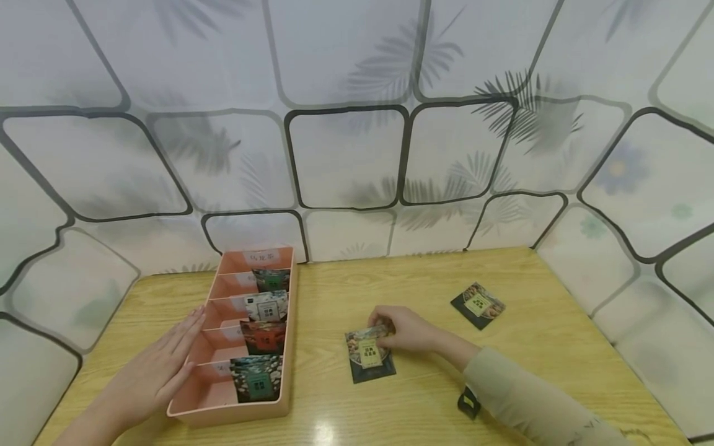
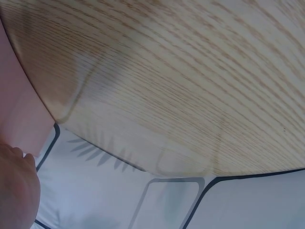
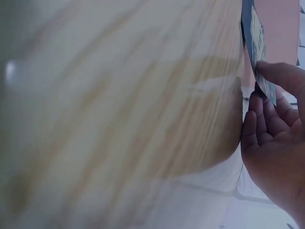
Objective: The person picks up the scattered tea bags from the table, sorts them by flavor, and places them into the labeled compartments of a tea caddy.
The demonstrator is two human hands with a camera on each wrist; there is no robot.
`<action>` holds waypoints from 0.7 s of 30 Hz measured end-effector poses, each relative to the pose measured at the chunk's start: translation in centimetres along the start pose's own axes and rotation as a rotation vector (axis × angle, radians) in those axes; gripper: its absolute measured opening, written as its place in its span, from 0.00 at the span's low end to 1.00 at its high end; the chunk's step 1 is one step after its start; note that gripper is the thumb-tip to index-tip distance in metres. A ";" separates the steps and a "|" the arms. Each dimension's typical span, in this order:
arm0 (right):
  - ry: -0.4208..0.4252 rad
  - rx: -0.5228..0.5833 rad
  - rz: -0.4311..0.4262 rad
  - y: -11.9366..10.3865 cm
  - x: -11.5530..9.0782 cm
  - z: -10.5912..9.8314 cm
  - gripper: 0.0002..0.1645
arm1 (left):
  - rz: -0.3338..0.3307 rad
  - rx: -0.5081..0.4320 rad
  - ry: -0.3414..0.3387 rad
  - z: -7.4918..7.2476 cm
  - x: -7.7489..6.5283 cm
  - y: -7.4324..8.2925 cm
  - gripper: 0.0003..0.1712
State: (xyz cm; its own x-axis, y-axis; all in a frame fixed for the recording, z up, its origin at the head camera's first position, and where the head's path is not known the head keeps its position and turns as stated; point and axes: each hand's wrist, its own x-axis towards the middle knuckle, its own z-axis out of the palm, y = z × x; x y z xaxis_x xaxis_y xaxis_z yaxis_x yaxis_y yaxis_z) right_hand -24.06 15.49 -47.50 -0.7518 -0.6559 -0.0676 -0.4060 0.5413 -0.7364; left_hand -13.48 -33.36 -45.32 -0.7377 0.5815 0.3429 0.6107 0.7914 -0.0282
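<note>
My right hand [image 1: 403, 331] pinches a dark tea packet [image 1: 369, 356] with a yellow-green label, thumb on its printed face, low over the table. In the right wrist view the packet [image 3: 259, 52] stands edge-on between thumb and curled fingers. My left hand [image 1: 153, 365] lies with fingers straight along the left wall of a pink divided box [image 1: 284, 396]. Inside the box, tea packets stand in separate compartments: dark teal ones [image 1: 256, 379] in front, then a red one [image 1: 262, 337], a white one [image 1: 266, 306] and a green one [image 1: 271, 280]. The rearmost compartment shows a paper label [image 1: 261, 257].
Another yellow-labelled packet [image 1: 478, 305] lies flat at the right of the wooden table [image 1: 329, 291]. Close to my right sleeve [image 1: 530, 396] sits a small black object [image 1: 468, 402]. Patterned white cloth [image 1: 348, 158] walls the table's back and sides.
</note>
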 end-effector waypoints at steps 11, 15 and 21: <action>0.065 0.151 0.055 0.0 1.3 -0.6 0.07 | 0.013 -0.001 0.008 0.1 0.0 -0.1 0.46; 0.081 0.219 0.060 -0.2 1.7 -1.1 0.06 | 0.016 0.002 0.012 0.2 -0.1 -0.1 0.45; 0.120 0.283 0.052 -0.9 2.7 -1.9 0.08 | 0.010 -0.002 0.015 0.1 0.0 -0.1 0.45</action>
State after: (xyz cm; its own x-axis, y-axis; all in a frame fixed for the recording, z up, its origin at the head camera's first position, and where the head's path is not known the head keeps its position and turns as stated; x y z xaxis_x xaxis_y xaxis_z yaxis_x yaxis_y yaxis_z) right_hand -26.72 14.19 -45.75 -0.8306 -0.5553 -0.0429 -0.2171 0.3937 -0.8932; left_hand -13.54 -33.41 -45.45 -0.7273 0.5862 0.3571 0.6184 0.7853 -0.0296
